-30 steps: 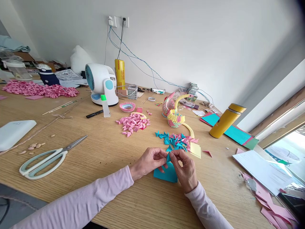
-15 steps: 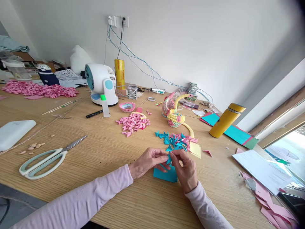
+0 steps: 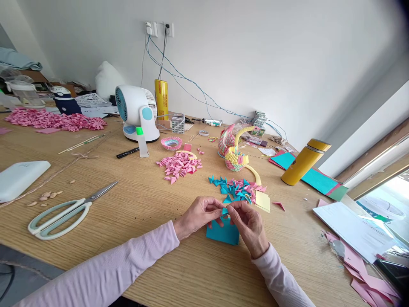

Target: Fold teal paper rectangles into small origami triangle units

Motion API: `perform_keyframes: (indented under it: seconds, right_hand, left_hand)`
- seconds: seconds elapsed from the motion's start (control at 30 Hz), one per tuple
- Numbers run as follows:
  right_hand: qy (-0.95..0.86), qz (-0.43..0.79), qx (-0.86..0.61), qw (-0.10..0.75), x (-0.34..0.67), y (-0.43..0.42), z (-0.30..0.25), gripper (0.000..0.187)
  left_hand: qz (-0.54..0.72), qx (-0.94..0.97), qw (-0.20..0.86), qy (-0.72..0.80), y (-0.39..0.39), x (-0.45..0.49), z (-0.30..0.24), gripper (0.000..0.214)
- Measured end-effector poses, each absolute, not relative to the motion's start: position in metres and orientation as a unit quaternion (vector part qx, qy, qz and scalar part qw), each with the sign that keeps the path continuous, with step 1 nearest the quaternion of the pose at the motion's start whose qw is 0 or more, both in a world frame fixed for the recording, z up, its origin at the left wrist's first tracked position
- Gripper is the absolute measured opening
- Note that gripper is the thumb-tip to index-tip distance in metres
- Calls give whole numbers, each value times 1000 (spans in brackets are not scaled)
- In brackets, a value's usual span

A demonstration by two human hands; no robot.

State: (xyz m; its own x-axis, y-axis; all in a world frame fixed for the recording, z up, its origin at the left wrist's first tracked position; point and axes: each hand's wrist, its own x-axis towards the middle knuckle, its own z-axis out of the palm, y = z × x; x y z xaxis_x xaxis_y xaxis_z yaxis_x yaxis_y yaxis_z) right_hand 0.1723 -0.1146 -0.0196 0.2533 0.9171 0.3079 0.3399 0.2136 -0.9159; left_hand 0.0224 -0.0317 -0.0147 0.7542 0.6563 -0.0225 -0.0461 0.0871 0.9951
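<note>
My left hand (image 3: 198, 215) and my right hand (image 3: 251, 227) meet over the wooden table (image 3: 150, 200), fingertips pinched together on a small folded blue paper piece (image 3: 225, 211). Under them lies a stack of blue paper sheets (image 3: 223, 233). Just beyond the hands sits a heap of folded blue and pink triangles (image 3: 238, 189) with a yellow paper slip (image 3: 262, 200) at its right. Farther back is a pile of pink folded triangles (image 3: 179, 165). A modular paper swan (image 3: 234, 149) in pink, yellow and green stands behind.
Scissors (image 3: 65, 209) lie at the left, near a white case (image 3: 21, 178). A white fan (image 3: 136, 111), a black pen (image 3: 127, 152) and a pink paper bowl (image 3: 171, 143) stand farther back. A yellow flask (image 3: 303, 162) and paper sheets (image 3: 354, 230) occupy the right.
The fingers of both hands have shifted slightly on the small blue piece, pressing it flatter. The view has drifted a little; nothing else on the table moved.
</note>
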Motion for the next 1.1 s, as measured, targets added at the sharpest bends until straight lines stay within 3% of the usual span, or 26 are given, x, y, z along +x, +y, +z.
perform_keyframes:
  seconds: [0.43,0.83,0.93,1.1]
  right_hand:
    - [-542,232,-571,571,179,-111,-30,28]
    - [-625,129,-572,515,184,-114,-24,18]
    - [-631,125,-573,507,187,-110,-28,16]
    - [-672,61,-574,465,196,-92,-30,14]
  left_hand:
    - [264,641,673,257,-30,22,-13,35]
    - [322,705,588,231,-30,22,-15,25]
    - [317,753,526,235,-22,22,-17,24]
    - [326,867,319,199,-1,27,-20,21]
